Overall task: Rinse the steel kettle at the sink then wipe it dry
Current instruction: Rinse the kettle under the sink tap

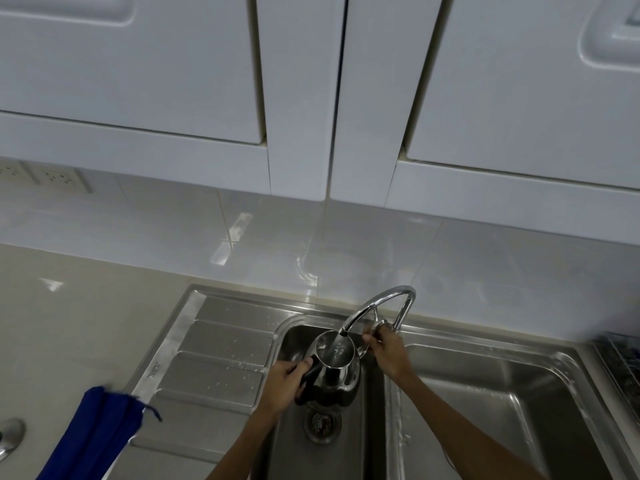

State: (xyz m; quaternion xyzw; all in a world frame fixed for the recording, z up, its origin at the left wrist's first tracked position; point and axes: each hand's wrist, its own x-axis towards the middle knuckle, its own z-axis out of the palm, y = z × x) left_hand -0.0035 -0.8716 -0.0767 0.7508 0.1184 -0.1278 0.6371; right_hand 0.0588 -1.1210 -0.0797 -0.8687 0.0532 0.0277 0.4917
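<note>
The steel kettle (337,370) hangs over the left sink basin (349,452), lid off, mouth up under the faucet spout (375,306). Water runs from the spout into the kettle's opening. My left hand (285,384) is shut on the kettle's black handle. My right hand (388,351) reaches past the kettle and grips the faucet's tap handle (381,325) at the back rim of the sink. A folded blue cloth (95,438) lies on the counter at the lower left, partly over the drainboard's edge.
A ribbed steel drainboard (221,358) with water drops lies left of the basin. A second basin (485,403) is on the right, with a dish rack (620,355) at the far right. A round steel lid (8,438) sits at the left edge. White cabinets hang low overhead.
</note>
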